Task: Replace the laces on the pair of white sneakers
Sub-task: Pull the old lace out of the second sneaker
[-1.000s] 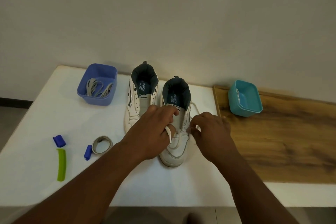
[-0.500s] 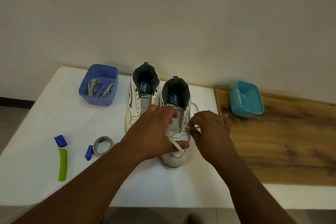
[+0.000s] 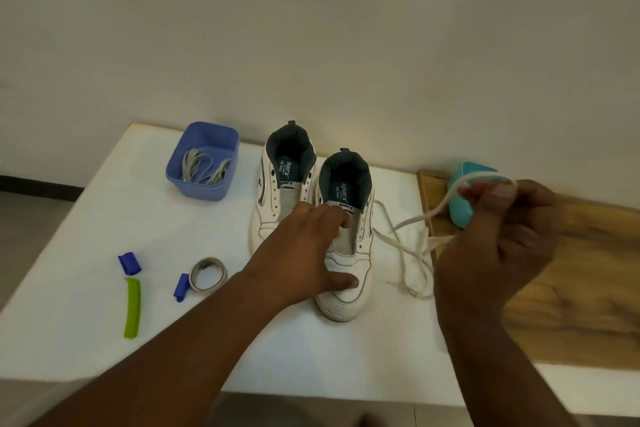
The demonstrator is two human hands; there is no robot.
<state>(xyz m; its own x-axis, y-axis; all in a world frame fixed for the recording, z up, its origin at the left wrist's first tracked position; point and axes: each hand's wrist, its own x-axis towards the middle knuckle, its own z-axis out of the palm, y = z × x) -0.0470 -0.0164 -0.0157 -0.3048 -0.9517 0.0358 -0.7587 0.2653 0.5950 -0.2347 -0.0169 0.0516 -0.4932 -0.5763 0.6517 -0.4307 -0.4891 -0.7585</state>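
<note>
Two white sneakers stand side by side on the white table (image 3: 86,253), toes toward me. The left sneaker (image 3: 280,191) has bare eyelets. My left hand (image 3: 304,250) rests on the right sneaker (image 3: 349,274), fingers spread over its tongue and thumb on the toe. My right hand (image 3: 498,243) is raised to the right of it and pinches a white lace (image 3: 408,253). The lace hangs in loops down to the table beside the right sneaker. A blue tub (image 3: 204,159) at the back left holds grey laces (image 3: 204,166).
A teal tub (image 3: 464,198) sits on the wooden board (image 3: 588,270) at the right, partly behind my right hand. At the front left lie a grey coiled strip (image 3: 207,274), two small blue pieces (image 3: 130,263) and a green strip (image 3: 132,308). A wall rises behind.
My right hand has moved right and up, drawing the white lace out of the right sneaker. My left hand has let go of the lace and now lies flat on the shoe.
</note>
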